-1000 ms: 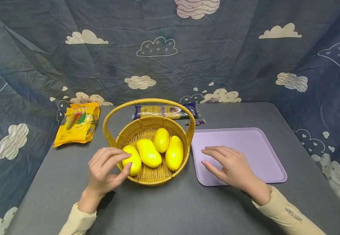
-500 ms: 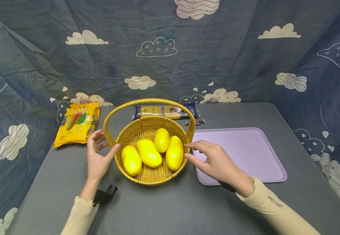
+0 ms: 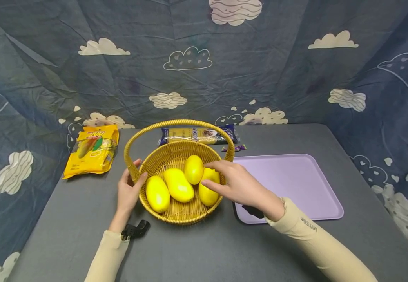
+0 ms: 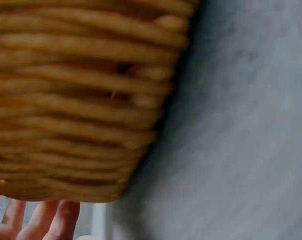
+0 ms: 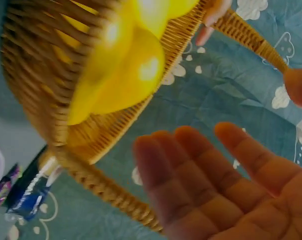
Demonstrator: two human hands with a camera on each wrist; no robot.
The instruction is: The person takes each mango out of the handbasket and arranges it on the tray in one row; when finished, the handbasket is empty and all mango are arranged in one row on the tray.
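A golden wicker basket (image 3: 184,218) with a tall arched handle stands on the table, holding several smooth yellow mangoes (image 3: 178,186). My left hand (image 3: 127,194) grips the basket's left side at the foot of the handle, thumb at the rim and fingers behind. In the left wrist view the woven wall (image 4: 76,110) fills much of the frame, with fingertips (image 4: 65,220) showing past it. My right hand (image 3: 237,184) hovers over the basket's right rim, overlapping the rightmost mango (image 3: 208,196). Its fingers (image 5: 201,165) are extended and hold nothing.
A lilac tray (image 3: 295,184) lies to the right of the basket. Behind it are a long blue-and-yellow packet (image 3: 196,135) and a small purple-wrapped candy (image 3: 233,148). A yellow bag with a mango picture (image 3: 92,150) lies at the back left.
My left hand has left the leftmost mango, passing round to the basket's left side and taking hold there. My right hand has moved left from above the tray to the basket's right rim.
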